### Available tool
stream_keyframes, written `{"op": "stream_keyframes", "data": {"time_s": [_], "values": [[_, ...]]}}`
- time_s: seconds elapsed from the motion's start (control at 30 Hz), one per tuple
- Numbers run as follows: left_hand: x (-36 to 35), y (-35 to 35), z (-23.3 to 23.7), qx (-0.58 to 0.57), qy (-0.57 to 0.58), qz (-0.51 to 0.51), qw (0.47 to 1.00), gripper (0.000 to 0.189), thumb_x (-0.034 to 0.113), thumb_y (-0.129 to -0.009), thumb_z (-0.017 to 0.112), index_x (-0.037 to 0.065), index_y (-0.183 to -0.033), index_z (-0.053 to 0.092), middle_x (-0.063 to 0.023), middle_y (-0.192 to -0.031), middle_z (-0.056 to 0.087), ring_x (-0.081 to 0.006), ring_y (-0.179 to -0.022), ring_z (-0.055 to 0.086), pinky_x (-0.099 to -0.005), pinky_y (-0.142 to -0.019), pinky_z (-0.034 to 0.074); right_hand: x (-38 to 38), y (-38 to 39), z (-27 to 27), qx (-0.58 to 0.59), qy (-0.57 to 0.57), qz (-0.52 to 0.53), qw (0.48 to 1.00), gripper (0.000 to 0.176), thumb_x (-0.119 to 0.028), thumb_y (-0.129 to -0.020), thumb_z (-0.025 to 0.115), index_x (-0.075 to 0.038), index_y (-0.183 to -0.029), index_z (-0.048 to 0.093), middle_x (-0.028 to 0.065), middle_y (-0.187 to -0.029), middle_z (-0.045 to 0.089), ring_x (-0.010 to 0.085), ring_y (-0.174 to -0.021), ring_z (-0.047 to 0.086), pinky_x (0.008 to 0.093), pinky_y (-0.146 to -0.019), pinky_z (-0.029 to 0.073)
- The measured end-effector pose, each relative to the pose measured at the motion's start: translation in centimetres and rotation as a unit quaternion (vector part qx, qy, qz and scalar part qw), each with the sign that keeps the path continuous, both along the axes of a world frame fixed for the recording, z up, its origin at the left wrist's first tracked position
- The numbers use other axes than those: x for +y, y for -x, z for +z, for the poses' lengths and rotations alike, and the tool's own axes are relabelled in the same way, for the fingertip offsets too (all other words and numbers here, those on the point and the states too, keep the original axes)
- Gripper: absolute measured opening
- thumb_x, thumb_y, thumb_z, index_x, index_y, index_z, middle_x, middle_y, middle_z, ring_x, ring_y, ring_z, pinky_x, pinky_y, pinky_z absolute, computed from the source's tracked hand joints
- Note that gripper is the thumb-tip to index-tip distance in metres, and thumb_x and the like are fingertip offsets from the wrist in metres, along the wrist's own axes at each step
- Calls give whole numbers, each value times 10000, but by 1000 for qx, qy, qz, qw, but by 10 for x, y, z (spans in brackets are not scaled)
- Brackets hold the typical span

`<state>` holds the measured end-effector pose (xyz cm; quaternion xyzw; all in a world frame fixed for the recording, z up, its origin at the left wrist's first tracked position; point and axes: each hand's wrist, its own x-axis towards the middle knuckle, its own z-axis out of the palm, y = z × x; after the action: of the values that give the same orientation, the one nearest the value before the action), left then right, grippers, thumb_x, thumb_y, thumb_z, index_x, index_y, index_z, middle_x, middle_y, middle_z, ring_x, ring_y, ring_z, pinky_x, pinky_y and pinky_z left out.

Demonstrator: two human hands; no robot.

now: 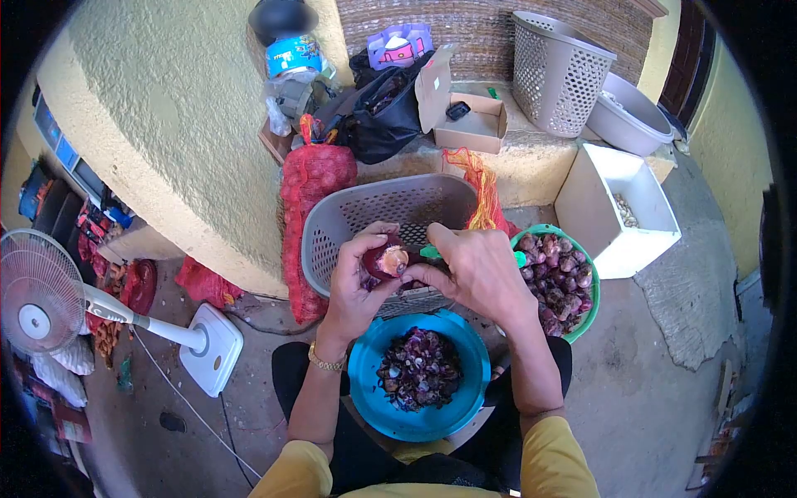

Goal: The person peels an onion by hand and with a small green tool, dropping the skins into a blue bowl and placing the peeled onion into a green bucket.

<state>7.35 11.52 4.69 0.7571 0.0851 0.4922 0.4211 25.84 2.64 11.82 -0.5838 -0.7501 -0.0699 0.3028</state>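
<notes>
Slumping is the first risk on our left: the red mesh sack (307,207) stands packed just beside the left edge of the grey basket (365,214), and soft netting gives little support. Next, our left hand (355,274) grips a red onion (387,261) between thumb and curled fingers, over the basket's near rim. Round and slick, so it could twist out if the grip is light. Below, a blue basin (362,373) sits on the floor (618,357) between our legs (357,440); a bump could spill its scraps (419,369). Our right hand (477,270) is closed around a green handle (428,251), thumb close to the onion. Blade not clear to us; if it's a knife, a skid could nick the left thumb. By our right knee (558,353), a heaped green tub (594,290) could shed onions (552,274) over its near rim if knocked.

Materials, same order: sack is coarse net, bulging over round lumps. Basket is perforated plastic, rounded corners. Held onion is dark purple, pale rough end facing us. Scraps look papery, curled, loose. Basin is smooth, round. Tub onions look dull, dry-skinned, uneven.
</notes>
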Motion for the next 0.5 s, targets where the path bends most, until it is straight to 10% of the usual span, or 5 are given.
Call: {"op": "stream_keyframes", "data": {"time_s": [0.5], "values": [[-7, 8, 12, 43, 94, -38, 994, 645, -151, -746, 690, 75, -1283, 412, -155, -1390, 440, -271, -1313, 471, -381, -1092, 412, -1, -2, 1, -29, -7, -1, 1000, 437, -458, -835, 681, -52, -852, 519, 144, -660, 626, 340, -669, 657, 440, -562, 487]]}}
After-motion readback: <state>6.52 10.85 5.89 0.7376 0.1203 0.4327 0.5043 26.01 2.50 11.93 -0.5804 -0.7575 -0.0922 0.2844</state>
